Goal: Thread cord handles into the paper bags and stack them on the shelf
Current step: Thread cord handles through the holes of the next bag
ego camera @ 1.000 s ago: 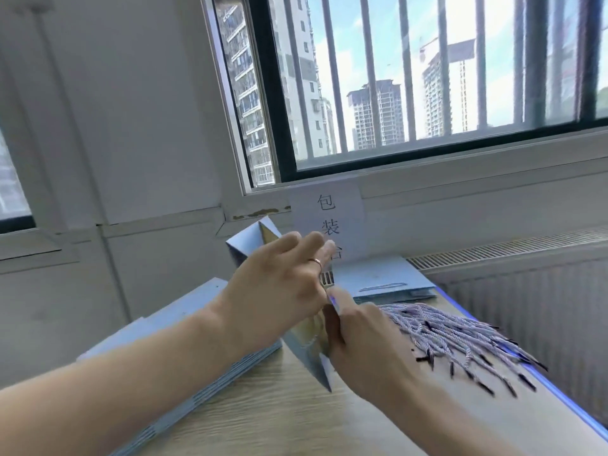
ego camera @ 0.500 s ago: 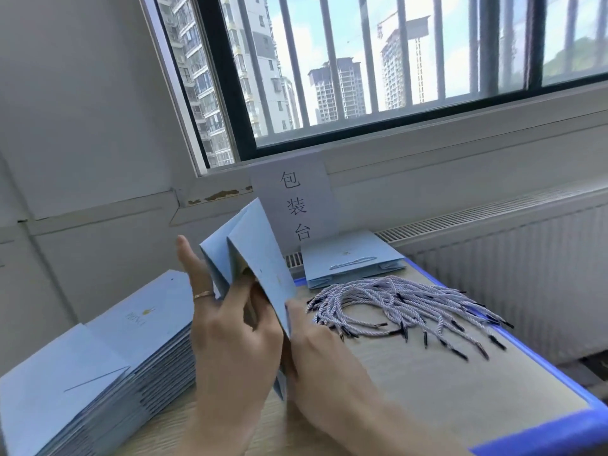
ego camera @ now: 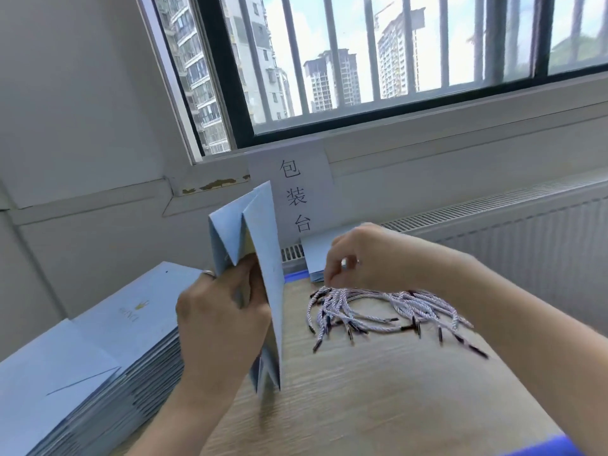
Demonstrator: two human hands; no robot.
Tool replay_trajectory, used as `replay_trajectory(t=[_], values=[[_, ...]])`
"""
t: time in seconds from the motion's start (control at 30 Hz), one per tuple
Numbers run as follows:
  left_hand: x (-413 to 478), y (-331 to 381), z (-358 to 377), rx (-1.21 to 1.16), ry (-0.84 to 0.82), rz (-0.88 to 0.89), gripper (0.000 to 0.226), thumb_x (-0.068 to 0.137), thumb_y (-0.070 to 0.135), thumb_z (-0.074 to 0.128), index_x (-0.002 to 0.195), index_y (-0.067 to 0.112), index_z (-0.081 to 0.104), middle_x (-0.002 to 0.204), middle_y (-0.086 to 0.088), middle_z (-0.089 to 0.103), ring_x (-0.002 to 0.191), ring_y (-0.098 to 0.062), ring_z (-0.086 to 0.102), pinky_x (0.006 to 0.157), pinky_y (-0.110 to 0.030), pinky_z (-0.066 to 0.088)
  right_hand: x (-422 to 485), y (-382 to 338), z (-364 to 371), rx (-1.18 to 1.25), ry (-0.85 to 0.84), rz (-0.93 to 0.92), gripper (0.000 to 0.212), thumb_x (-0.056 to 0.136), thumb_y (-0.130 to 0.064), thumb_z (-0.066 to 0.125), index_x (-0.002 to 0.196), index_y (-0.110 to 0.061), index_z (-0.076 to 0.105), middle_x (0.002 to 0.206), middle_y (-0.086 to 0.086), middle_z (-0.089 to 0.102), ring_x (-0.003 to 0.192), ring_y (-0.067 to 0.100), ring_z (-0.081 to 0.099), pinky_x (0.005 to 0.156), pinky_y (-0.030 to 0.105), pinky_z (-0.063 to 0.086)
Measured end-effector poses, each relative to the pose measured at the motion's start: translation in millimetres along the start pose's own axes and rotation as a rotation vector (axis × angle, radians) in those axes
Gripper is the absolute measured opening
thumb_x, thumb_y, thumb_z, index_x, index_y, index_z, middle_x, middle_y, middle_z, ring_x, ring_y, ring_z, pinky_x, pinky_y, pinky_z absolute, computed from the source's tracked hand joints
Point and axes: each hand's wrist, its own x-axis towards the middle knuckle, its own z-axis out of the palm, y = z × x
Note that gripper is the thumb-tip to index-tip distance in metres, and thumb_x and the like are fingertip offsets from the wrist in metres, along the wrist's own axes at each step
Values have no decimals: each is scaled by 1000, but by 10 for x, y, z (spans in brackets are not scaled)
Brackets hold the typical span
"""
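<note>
1. The paper bag (ego camera: 263,232) in hand is pale blue and matte. It is folded nearly flat, and its side gusset opens in a sharp zigzag at the top edge. A strip of yellowish inner paper shows in the fold.
2. It stands upright, slightly tilted, with its lower end on the wooden bench (ego camera: 378,396).
3. The left hand (ego camera: 217,311) grips the bag at mid-height. Its fingers are curled round the near panels and its thumb is tucked into the fold. A ring (ego camera: 209,273) sits on one finger.
4. Right of the bag, the right hand (ego camera: 362,255) hangs over the pile of cord handles (ego camera: 378,307), with its fingertips bent down toward the cord ends. The blur hides whether they are pinching a cord.
5. The cords are twisted white and purple with black tips. They lie in a loose fan on the bench to the right of the bag, apart from it.
6. Left of the bag lies a tall stack of flat bags (ego camera: 108,340) in the same pale blue. The top one carries a small gold crown emblem (ego camera: 140,304) above faint gold lettering that is too small to read.
7. Behind the bag to the right, partly hidden by the right hand, sits a short stack of blue bags (ego camera: 316,255).
8. Just behind the bag a white paper sign (ego camera: 292,192) is fixed to the wall below the window (ego camera: 394,60). Its black characters run downward and read 包装台.
</note>
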Motion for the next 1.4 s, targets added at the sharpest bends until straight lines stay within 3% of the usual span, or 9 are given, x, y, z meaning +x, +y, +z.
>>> replay_trajectory(t=[0.13,0.3,0.47,0.67,0.87,0.97,1.1,1.27,1.4], values=[[-88,-129,66,-73,66,12,23,81,17,54,77,18,76,56,-8,59,44,-26,44,45,-24,30,128,114,247,-160,-70,-12,10,86,-30,72,90,-38,77,77,-23,57,74,-16,46,62,13,32],[-123,-236,5,-242,53,-171,30,77,21,55,67,50,55,60,2,63,56,-22,46,50,-31,34,45,162,500,-206,-54,-57,19,88,-38,69,100,-52,71,100,-26,56,82,-11,48,76,30,45],[-153,-259,21,-280,19,-243,31,78,15,56,53,31,45,47,-5,36,55,-16,23,52,-30,22,19,114,620,-215,-184,-79,18,89,-48,68,105,-56,69,109,-24,51,98,-3,45,82,31,46],[-178,-228,36,-329,44,-269,31,80,18,58,56,37,53,51,-1,47,55,-18,33,51,-28,28,45,68,767,-140,-124,-156,6,90,-42,69,92,-39,73,99,-20,51,93,-3,44,79,28,44],[-172,-216,27,-383,33,-302,27,86,24,57,70,44,66,70,7,67,66,-16,56,58,-31,43,61,-186,711,368,193,-141,20,96,-17,64,85,-34,62,82,-20,67,75,0,56,69,11,39],[-168,-193,34,-386,29,-299,28,89,23,56,79,44,70,73,7,69,69,-22,59,57,-38,50,57,-337,661,569,351,-161,22,96,-13,62,87,-33,64,72,-15,70,58,6,54,59,17,41],[-176,-151,41,-378,6,-281,26,92,27,55,102,46,70,86,17,70,78,-18,63,65,-43,54,57,-434,654,594,533,-211,31,93,-13,67,90,-43,68,80,-21,70,64,9,51,65,27,47],[-186,-102,76,-429,-20,-230,32,97,47,42,75,38,62,62,10,53,57,-12,49,50,-22,34,57,-469,635,613,635,-201,23,91,-12,70,89,-35,69,79,-18,73,55,7,39,59,28,43],[-181,-95,105,-404,-12,-177,33,97,52,40,66,48,52,57,10,42,53,-13,38,48,-18,26,68,-477,626,657,653,-211,20,90,-11,71,88,-31,70,78,-15,74,69,19,60,70,41,50]])
